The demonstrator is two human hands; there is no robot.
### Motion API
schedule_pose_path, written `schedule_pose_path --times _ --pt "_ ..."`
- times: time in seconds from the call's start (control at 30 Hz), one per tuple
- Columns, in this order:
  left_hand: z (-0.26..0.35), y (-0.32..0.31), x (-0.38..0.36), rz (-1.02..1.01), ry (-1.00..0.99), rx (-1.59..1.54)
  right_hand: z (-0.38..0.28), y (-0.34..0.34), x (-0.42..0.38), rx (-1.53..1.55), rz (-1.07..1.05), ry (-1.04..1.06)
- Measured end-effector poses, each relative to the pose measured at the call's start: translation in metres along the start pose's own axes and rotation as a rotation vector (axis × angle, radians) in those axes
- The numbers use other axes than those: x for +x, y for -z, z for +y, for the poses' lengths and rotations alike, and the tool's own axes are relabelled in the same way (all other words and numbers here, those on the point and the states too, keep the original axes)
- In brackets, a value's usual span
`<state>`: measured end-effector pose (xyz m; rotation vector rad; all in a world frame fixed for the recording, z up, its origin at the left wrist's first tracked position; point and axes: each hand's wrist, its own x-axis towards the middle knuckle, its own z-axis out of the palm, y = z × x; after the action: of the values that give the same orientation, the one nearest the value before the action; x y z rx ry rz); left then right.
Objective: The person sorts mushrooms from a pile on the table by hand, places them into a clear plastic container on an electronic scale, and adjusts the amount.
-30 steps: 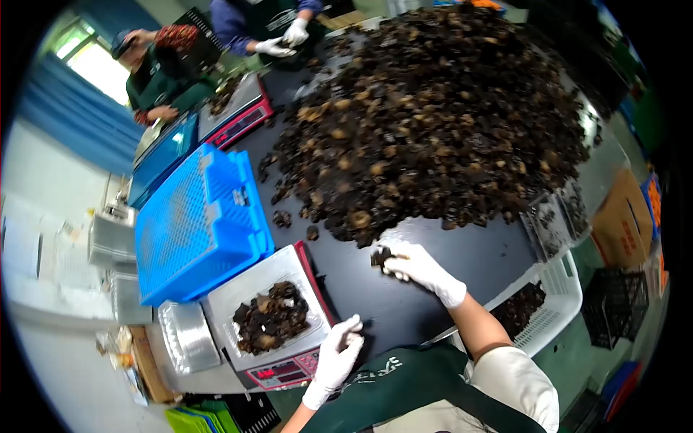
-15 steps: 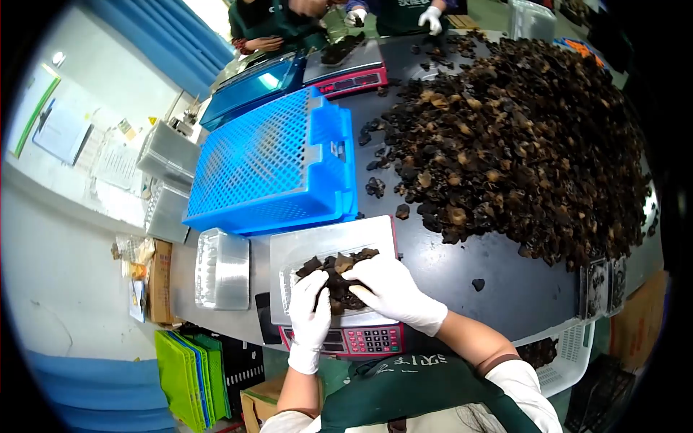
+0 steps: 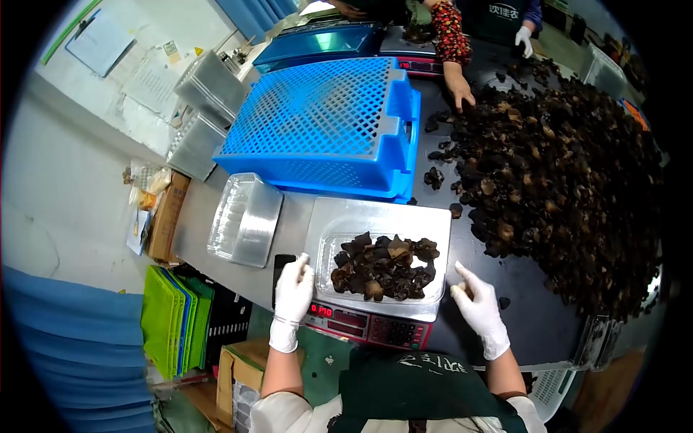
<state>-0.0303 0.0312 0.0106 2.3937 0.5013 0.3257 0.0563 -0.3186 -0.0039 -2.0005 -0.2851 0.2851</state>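
Dark wood ear mushrooms (image 3: 382, 268) lie in a clear plastic tray (image 3: 328, 286) on the steel plate of a digital scale (image 3: 361, 209). Red digits glow on the scale's front panel. My left hand (image 3: 294, 296), in a white glove, is at the tray's left side, fingers stretched upward and holding nothing. On the other side, just off the scale's right edge, my gloved right hand (image 3: 479, 309) has thumb and fingers apart with nothing between them. A dark flat object (image 3: 280, 268) lies partly behind my left hand.
A big heap of wood ear (image 3: 556, 195) covers the table's right side. An upturned blue crate (image 3: 310, 115) stands behind the scale, stacked clear trays (image 3: 245, 220) to its left. A co-worker's bare hand (image 3: 459, 88) touches the heap's edge; another person's gloved hand (image 3: 524, 42) is farther back.
Both my hands have left the mushrooms and moved apart to either side of the scale. A co-worker's arm now reaches toward the heap. The camera view has shifted.
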Motion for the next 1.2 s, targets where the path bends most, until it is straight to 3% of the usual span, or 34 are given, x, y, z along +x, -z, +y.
schedule_pose_path --times 0.1,0.13,0.17,0.23,0.4,0.47,0.5,0.53,0.63,0.77,0.9,1.03,1.2 --pt "-0.009 -0.017 -0.003 -0.088 0.004 -0.015 -0.001 -0.011 -0.003 0.093 -0.162 -0.146" --pt "-0.016 -0.022 0.000 -0.144 0.097 -0.099 0.003 -0.018 -0.003 0.075 -0.150 -0.136" --pt "-0.020 -0.027 0.002 -0.140 0.064 -0.119 0.005 -0.024 -0.003 0.058 -0.133 -0.127" --pt "-0.007 -0.026 0.007 -0.191 0.294 -0.415 0.000 -0.031 0.000 0.195 -0.038 -0.113" --pt "-0.010 -0.019 0.047 -0.123 0.291 -0.696 -0.021 -0.024 0.048 0.264 -0.044 -0.066" --pt "-0.001 -0.009 0.077 -0.089 0.262 -0.667 -0.037 -0.026 0.083 0.325 -0.040 -0.046" --pt "-0.004 -0.005 0.095 -0.084 0.235 -0.657 -0.033 -0.033 0.106 0.260 0.028 0.085" --pt "-0.008 -0.004 0.112 -0.074 0.209 -0.712 -0.058 -0.027 0.122 0.329 -0.043 -0.009" --pt "-0.031 -0.003 0.165 -0.012 0.176 -0.642 -0.063 -0.044 0.178 0.320 -0.026 0.075" --pt "-0.052 0.001 0.214 0.030 0.273 -0.667 -0.082 -0.056 0.206 0.594 -0.114 -0.048" --pt "-0.072 0.010 0.261 0.145 0.315 -0.653 -0.089 -0.054 0.199 0.407 -0.080 0.161" --pt "-0.091 0.017 0.307 0.264 0.378 -0.706 -0.160 -0.003 0.149 0.437 -0.229 0.306" --pt "-0.122 0.017 0.349 0.409 0.300 -0.877 -0.217 0.044 0.092 0.491 -0.150 0.914"
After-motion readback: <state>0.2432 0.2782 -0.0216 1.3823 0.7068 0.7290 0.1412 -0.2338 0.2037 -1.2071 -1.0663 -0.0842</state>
